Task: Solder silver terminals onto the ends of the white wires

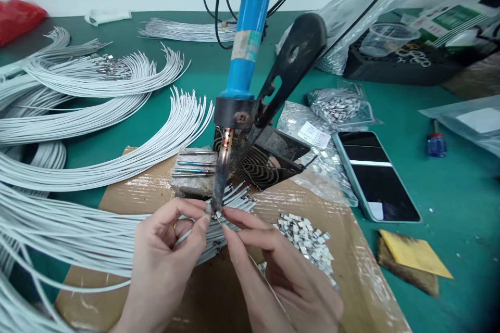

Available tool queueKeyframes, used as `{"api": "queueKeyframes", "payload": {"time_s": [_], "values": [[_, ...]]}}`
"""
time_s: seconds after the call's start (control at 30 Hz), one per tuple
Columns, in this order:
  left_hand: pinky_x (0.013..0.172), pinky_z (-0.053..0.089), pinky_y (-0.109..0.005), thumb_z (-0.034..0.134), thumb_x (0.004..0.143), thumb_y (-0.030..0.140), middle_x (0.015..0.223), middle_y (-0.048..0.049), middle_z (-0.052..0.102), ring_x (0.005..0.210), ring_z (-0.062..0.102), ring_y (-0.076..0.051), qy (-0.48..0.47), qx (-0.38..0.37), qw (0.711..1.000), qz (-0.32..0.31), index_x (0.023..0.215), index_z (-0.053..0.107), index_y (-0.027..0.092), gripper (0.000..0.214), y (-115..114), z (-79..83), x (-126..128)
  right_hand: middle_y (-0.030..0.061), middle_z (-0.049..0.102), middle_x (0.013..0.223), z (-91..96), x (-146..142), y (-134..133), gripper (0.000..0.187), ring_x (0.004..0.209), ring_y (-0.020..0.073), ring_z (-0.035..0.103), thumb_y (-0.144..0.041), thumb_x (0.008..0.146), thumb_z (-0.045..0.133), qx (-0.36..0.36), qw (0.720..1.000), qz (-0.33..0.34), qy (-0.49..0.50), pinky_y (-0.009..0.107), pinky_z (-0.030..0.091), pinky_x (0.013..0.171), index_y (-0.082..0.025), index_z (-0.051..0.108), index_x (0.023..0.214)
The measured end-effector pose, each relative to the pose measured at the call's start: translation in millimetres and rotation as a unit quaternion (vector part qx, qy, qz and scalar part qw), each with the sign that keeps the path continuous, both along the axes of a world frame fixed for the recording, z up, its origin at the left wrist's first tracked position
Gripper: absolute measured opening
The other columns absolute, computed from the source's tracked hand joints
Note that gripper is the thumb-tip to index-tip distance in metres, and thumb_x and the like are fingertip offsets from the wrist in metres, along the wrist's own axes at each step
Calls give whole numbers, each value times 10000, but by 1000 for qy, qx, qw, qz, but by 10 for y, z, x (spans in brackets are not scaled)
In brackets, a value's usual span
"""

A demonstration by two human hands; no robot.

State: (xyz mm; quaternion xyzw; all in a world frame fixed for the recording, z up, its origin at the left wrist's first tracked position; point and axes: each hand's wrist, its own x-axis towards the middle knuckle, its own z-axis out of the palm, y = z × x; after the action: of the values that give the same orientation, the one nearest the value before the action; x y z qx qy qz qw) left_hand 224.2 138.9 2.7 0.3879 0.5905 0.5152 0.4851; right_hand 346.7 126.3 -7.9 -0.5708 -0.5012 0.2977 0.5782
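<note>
A soldering iron (pixel 244 36) with a blue handle hangs tip down in a black clamp (pixel 291 62). Right at its tip, my left hand (pixel 172 250) is closed, thumb and forefinger pinching what looks like the end of a white cable (pixel 183 238). My right hand (pixel 273 265) is closed in a pinch on the other side of the tip, with a thin solder wire (pixel 269 287) running down across the fingers. Between the fingertips shows a small shiny metal piece (pixel 219 215); which hand bears it is hard to tell. Behind lie bundled white cables (pixel 97 229).
Small metal pieces (pixel 304 242) are heaped on the cardboard (pixel 351 270). Around the iron stand a grey block (pixel 191 182) and a black fan (pixel 261 164). Rightward lie a phone (pixel 375 177), a yellow sponge (pixel 416 255), bags of metal parts (pixel 339 104) and a small screwdriver (pixel 436 143).
</note>
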Motion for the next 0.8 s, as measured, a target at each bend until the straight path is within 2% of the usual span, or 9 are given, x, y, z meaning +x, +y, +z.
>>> {"api": "queueKeyframes", "payload": {"time_s": [0.13, 0.3, 0.47, 0.67, 0.8], "values": [[587, 520, -151, 746, 851, 132, 843, -2, 763, 670, 691, -111, -9, 6, 1000, 9, 723, 765, 220, 156, 14, 4, 21, -13, 820, 973, -3, -6, 3, 143, 739, 139, 756, -194, 888, 784, 5, 1000, -3, -2, 202, 607, 730, -258, 737, 769], [525, 475, -145, 754, 844, 131, 780, 6, 740, 611, 626, -98, -12, 8, 1000, 26, 732, 761, 221, 143, 11, -18, 19, 12, 823, 940, 3, -18, 11, 149, 729, 183, 767, -190, 896, 765, 17, 1000, -9, -16, 260, 629, 721, -255, 737, 766], [543, 477, -150, 739, 881, 143, 809, 8, 735, 630, 625, -98, -13, 5, 1000, 0, 747, 761, 230, 161, -4, -32, -5, -19, 815, 931, 23, -31, 18, 167, 703, 160, 759, -143, 914, 743, 44, 997, -16, -55, 264, 636, 737, -266, 712, 805], [534, 459, -147, 754, 851, 123, 796, 6, 727, 614, 596, -91, -21, 9, 1000, 22, 747, 769, 224, 146, -6, -18, 21, 9, 824, 933, 30, -39, 16, 194, 760, 218, 798, -91, 923, 708, 58, 995, -14, -77, 309, 672, 742, -262, 720, 832], [542, 468, -149, 764, 838, 117, 845, -2, 741, 621, 614, -89, -17, 10, 1000, 18, 743, 777, 222, 142, -12, -25, 15, 6, 830, 929, 33, -42, 15, 187, 735, 207, 802, -92, 906, 730, 65, 993, -23, -96, 287, 678, 729, -259, 719, 823]]}}
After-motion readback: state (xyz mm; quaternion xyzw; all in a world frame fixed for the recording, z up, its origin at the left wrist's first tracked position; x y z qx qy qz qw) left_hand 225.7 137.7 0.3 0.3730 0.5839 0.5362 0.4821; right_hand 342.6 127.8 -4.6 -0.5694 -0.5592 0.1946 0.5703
